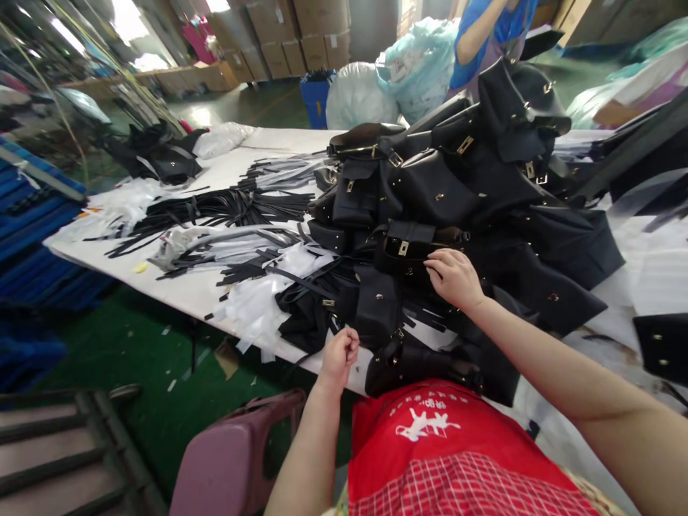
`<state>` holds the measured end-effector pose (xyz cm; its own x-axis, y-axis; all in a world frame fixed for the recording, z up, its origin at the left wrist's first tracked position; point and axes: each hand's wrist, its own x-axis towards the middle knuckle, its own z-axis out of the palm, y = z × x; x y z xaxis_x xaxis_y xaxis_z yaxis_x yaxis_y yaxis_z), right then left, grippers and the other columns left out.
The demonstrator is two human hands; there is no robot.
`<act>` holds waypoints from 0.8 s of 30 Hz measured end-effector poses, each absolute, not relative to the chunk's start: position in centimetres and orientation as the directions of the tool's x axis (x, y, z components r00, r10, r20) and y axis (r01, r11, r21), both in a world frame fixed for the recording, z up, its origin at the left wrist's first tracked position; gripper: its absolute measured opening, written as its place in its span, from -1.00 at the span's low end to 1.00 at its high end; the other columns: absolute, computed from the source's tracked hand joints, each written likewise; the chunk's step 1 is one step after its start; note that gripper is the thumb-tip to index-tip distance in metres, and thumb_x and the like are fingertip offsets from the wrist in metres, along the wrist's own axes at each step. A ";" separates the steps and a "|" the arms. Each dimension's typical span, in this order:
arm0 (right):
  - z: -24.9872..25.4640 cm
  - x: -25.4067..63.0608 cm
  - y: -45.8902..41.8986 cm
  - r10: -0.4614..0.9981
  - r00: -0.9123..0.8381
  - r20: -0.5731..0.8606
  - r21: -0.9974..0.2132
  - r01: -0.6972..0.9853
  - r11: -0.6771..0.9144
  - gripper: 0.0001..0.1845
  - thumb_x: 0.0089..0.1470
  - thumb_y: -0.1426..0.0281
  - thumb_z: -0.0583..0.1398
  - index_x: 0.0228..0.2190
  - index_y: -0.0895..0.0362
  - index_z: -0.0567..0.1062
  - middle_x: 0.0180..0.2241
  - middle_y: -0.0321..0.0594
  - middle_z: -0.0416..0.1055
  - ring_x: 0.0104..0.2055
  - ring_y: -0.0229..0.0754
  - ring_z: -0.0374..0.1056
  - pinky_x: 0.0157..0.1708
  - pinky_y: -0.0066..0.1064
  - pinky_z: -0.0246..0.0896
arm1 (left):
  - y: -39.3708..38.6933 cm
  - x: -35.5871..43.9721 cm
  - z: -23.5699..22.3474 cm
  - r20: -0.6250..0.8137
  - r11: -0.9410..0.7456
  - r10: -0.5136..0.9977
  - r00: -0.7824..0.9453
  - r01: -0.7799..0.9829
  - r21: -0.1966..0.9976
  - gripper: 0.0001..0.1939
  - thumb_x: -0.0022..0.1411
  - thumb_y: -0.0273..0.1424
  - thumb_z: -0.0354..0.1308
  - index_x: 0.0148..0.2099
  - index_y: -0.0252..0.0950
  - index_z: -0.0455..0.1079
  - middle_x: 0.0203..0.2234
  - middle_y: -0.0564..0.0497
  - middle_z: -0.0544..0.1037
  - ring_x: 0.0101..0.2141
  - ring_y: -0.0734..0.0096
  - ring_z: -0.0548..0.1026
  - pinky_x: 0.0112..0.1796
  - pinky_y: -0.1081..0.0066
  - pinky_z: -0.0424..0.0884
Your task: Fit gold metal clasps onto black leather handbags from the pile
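My right hand [456, 279] is at the pile, its fingers bent together at the edge of a black handbag [390, 261] with a gold clasp. The thumb side hides the exact grip. Lower and to the left, my left hand [340, 355] is curled closed above the table's front edge; whatever it may hold is hidden. Close to it lie a black bag piece with a gold fitting [304, 322] and an upright black bag panel [378, 301]. Another black bag [424, 369] rests against my red apron [430, 423].
Many black handbags [441, 186] are heaped on the white table [215, 297]. Bundles of black straps [231, 204] and white wrapping [250, 312] lie leftward. A purple stool [215, 459] stands below. Across the table is a person in blue [476, 36] near plastic sacks [360, 97].
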<state>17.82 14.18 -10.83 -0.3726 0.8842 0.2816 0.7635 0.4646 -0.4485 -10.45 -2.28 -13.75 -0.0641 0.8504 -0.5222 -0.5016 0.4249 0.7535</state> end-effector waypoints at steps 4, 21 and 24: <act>-15.0 15.8 10.9 0.929 -0.348 -0.126 -0.703 0.692 0.164 -0.70 0.05 0.31 0.22 -0.17 0.14 0.56 0.00 -0.01 0.41 0.15 0.13 0.20 0.22 -0.09 -0.02 | -2.4 -11.0 -14.0 -0.519 0.403 0.849 -0.099 -0.514 0.757 -0.91 -0.17 -0.49 0.01 -0.48 -0.33 0.25 -0.68 0.17 0.22 -0.72 0.71 0.04 -0.68 0.59 -0.19; -23.0 7.8 10.3 0.492 -0.156 -0.857 -0.509 0.094 -0.856 -0.69 0.24 0.21 0.15 -0.15 0.21 0.43 -0.24 -0.20 0.43 -0.31 -0.25 0.39 -0.31 -0.33 0.38 | -4.8 -12.8 -14.1 -0.536 0.381 0.822 -0.193 -0.515 0.768 -0.89 -0.23 -0.53 -0.03 -0.51 -0.32 0.24 -0.72 0.19 0.18 -0.75 0.71 0.00 -0.71 0.60 -0.19; -20.3 6.9 11.1 0.485 -0.164 -0.859 -0.494 0.020 -0.869 -0.73 0.24 0.23 0.13 -0.27 0.21 0.43 -0.39 -0.27 0.40 -0.44 -0.30 0.34 -0.41 -0.39 0.34 | -5.1 -13.1 -13.7 -0.537 0.369 0.813 -0.227 -0.513 0.775 -0.92 -0.18 -0.51 -0.01 -0.51 -0.33 0.25 -0.73 0.20 0.16 -0.75 0.71 -0.01 -0.70 0.61 -0.19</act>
<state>6.93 11.06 -20.34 -0.1642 0.4847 -0.8591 0.0197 -0.8692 -0.4942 -13.09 -5.15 -13.68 -0.2269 0.8128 -0.5366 -0.5127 0.3687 0.7753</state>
